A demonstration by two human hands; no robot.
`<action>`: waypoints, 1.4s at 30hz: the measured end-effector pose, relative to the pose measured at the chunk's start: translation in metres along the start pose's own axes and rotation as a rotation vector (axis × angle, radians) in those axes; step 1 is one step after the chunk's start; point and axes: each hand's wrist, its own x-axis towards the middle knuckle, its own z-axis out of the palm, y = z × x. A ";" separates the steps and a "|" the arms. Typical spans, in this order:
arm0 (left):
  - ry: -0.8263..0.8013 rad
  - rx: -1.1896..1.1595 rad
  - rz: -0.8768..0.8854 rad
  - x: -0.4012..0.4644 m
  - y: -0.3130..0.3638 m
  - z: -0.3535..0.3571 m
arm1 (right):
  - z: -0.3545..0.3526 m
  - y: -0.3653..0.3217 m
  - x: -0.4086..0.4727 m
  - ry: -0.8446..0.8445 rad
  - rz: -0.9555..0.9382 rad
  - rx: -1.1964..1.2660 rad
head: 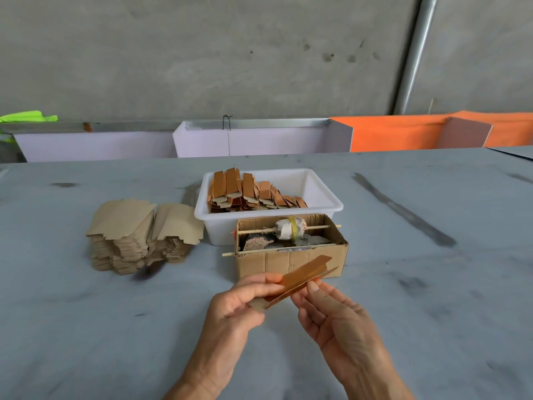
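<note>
1. Currently, a folded brown card [302, 277] is held in the air above the tabletop [86, 327], just in front of the cardboard box [274, 262] and clear of it; its far end points up and to the right
2. The card's near end is pinched by the left hand [230, 307] between thumb and curled fingers, while its lower edge near the middle is pinched by the right hand [331, 313] between thumb and fingertips; neither hand is released
3. The step in hand is judged to be the folding and creasing of this card, since like pieces, already folded, are stood in rows in the white tub [331, 204], and flat blanks are piled in a stack [138, 232] to the left
4. For a clean result, the scored line should be followed, with the left hand used as the anchor and the right thumb drawn along the fold from the middle outward
5. Pressure should be applied evenly and lightly, so that the thin card is not buckled or torn at its narrow flap
6. The two long edges should be checked for alignment before the fold is pressed flat; a skewed crease would probably not be undone easily
7. The card should be held away from the box, where a rag-wrapped stick [288, 228] lies across the open top; whether it carries glue cannot be told
</note>
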 end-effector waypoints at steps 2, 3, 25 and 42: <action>-0.032 -0.027 -0.028 -0.001 0.000 -0.003 | 0.000 0.000 -0.001 0.010 0.004 -0.023; -0.054 -0.041 -0.036 0.000 0.001 -0.004 | 0.000 0.001 -0.001 0.012 0.008 -0.030; 0.190 0.193 -0.335 0.009 0.017 0.019 | -0.002 0.012 0.003 0.097 0.012 -0.151; 0.171 0.221 -0.372 0.020 0.019 0.017 | -0.004 0.007 0.000 -0.008 -0.036 -0.191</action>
